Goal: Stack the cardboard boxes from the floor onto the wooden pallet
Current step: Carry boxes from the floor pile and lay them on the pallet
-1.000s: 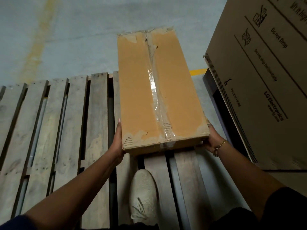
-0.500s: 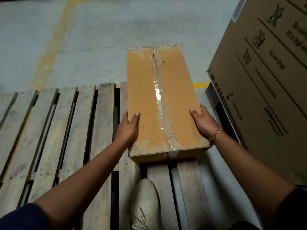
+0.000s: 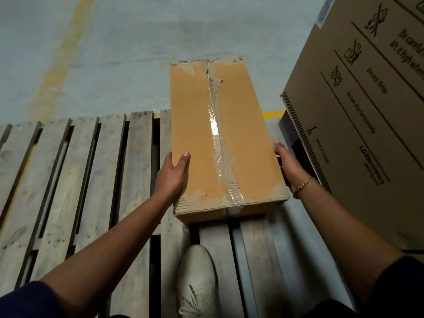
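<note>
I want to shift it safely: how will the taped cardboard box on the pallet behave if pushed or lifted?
The cardboard box is probably stiff: its edges look square between the left hand and right hand. Long, low and flat on the pallet, it should slide, not roll or tip.

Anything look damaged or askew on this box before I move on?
The cardboard box has top paper torn away at both short ends, baring corrugation, and wrinkled clear tape. It seems to overhang the far edge of the wooden pallet.
</note>
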Demonstrator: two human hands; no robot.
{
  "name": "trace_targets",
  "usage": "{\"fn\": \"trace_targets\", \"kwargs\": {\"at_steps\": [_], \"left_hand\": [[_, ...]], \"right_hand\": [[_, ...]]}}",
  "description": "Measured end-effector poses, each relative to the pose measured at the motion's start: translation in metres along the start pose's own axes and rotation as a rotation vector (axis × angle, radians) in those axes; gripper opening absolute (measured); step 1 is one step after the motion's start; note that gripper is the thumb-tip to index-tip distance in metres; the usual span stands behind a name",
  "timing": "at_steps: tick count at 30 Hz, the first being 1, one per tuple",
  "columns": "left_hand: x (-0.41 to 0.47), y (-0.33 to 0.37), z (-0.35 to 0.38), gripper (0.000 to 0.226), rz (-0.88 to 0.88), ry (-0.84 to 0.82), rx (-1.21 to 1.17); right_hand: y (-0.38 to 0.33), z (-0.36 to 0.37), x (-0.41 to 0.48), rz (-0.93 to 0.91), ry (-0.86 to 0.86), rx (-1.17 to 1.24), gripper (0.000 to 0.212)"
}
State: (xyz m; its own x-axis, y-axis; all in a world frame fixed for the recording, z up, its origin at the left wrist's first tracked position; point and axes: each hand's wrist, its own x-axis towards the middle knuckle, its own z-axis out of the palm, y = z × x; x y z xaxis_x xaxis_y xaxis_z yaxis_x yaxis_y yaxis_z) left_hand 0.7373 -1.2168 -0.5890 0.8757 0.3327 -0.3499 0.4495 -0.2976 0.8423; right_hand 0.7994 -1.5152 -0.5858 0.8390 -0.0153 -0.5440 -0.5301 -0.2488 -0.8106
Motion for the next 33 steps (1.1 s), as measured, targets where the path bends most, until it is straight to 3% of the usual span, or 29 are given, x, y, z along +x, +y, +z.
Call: {"fn": "trace_targets", "kwargs": {"at_steps": [3, 6, 11, 19, 23, 27, 29, 33], "left_hand": [[0.002, -0.001, 0.001, 0.07, 0.012, -0.001, 0.015], [0.002, -0.001, 0.001, 0.07, 0.009, 0.001, 0.012], [0.002, -0.001, -0.002, 0.067, 0.002, 0.004, -0.001], [0.002, -0.003, -0.004, 0.069, 0.001, -0.001, -0.015], [0.0, -0.003, -0.005, 0.067, 0.005, -0.007, -0.005], [-0.003, -0.001, -0.004, 0.066, -0.002, 0.001, 0.025], [-0.003, -0.001, -0.003, 0.066, 0.0, 0.0, 0.017], [-0.004, -0.001, -0.004, 0.068, -0.003, -0.009, 0.019]], "right_hand": [[0.034, -0.005, 0.003, 0.12, -0.055, 0.176, 0.073], [0.077, 0.005, -0.008, 0.311, -0.027, 0.298, 0.05], [0.097, 0.011, -0.011, 0.431, 0.03, 0.327, 0.049], [0.096, 0.007, -0.012, 0.405, -0.039, 0.267, 0.045], [0.051, 0.001, -0.013, 0.186, -0.124, 0.361, 0.062], [-0.007, -0.003, -0.014, 0.026, -0.097, 0.059, 0.064], [-0.014, 0.006, -0.013, -0.035, -0.024, -0.18, 0.075], [-0.007, 0.02, -0.015, -0.113, 0.149, -0.455, 0.06]]}}
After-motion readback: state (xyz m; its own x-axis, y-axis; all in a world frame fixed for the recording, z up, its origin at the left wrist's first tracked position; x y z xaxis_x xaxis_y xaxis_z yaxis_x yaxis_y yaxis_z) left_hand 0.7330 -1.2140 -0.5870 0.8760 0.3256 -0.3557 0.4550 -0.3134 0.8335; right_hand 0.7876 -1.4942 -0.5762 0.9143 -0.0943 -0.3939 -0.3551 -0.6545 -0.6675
